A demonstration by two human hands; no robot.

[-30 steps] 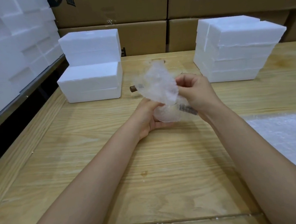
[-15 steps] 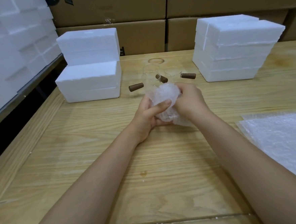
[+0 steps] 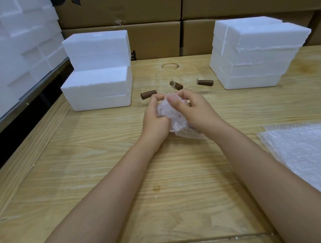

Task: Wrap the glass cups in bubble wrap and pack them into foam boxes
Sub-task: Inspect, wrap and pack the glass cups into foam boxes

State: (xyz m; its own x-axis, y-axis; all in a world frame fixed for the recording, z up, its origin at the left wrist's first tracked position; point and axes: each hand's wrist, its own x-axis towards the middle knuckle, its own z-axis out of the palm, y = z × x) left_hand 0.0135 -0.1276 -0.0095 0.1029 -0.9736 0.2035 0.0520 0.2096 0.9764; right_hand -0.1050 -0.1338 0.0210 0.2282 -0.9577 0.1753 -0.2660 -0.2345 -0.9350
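Evidently mid-wrap, the bubble-wrapped cup (image 3: 172, 118) was clasped by curled fingers of left hand (image 3: 155, 121) and right hand (image 3: 198, 112); end-tucking was judged next.

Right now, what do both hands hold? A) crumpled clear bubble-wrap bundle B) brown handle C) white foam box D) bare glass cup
A: the left hand and right hand both grip the crumpled clear bubble-wrap bundle.

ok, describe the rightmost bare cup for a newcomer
On the wooden table, look between the left foam-box stack and the right foam-box stack. Of the clear glass cups there, it is the cup nearest the right stack; its brown handle juts sideways at that stack, clear of the other glasses.
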